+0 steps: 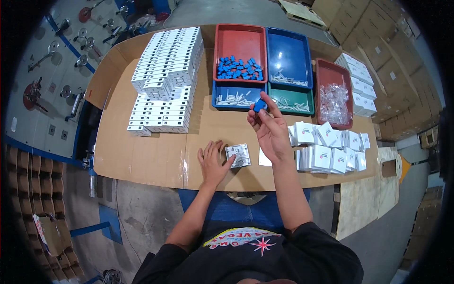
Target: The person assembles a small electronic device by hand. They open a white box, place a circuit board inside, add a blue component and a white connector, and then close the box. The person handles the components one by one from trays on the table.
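My right hand (273, 131) is raised over the work surface, its fingertips pinching a small blue plastic part (259, 105). Below and to the left, my left hand (213, 162) rests on the cardboard with its fingers spread. Its thumb touches the edge of a square white plastic housing (238, 155), which lies with its inner side up; the details inside are too small to make out. A flat white piece (264, 158) lies partly behind my right wrist. Beyond my right hand, a red tray (240, 41) holds many more such blue parts.
Stacked white housings (163, 71) stand at the left. A blue tray (289, 47), a lower blue tray (220, 102) and a green tray (309, 102) hold small pale sticks. Clear plastic pieces fill a dark red tray (323, 68). White boxes (321, 155) sit at the right on the cardboard-covered table (142, 161).
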### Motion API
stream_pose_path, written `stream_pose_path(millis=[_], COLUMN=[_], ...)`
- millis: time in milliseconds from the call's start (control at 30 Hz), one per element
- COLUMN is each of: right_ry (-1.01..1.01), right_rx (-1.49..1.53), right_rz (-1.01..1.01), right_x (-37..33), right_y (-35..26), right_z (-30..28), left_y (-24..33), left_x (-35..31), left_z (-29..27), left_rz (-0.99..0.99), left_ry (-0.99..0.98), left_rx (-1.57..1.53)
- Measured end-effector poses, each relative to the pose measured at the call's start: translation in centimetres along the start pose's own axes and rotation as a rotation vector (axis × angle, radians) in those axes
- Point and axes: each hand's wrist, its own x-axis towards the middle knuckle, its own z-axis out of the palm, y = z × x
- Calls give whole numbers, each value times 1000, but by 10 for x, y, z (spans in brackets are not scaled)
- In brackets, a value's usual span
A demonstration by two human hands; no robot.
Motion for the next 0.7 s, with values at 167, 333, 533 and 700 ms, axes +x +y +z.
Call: stream_pose_path(millis=[167, 333, 533, 700], right_ry=[-8, -1, 63, 76], right_rx=[56, -36, -313, -572], right_rz=[33, 44, 49, 137], right_x=[-29, -47, -53, -51], right_y=[-11, -15, 5, 47], right_z=[-9, -12, -48, -89], left_y=[-1, -13, -14, -20], left_x=[-2, -8, -7, -11], left_z=[-3, -8, -7, -5], left_rz=[70, 139, 148, 175], left_ry=[-103, -168, -196, -157], left_rx=[-3, 26, 88, 85])
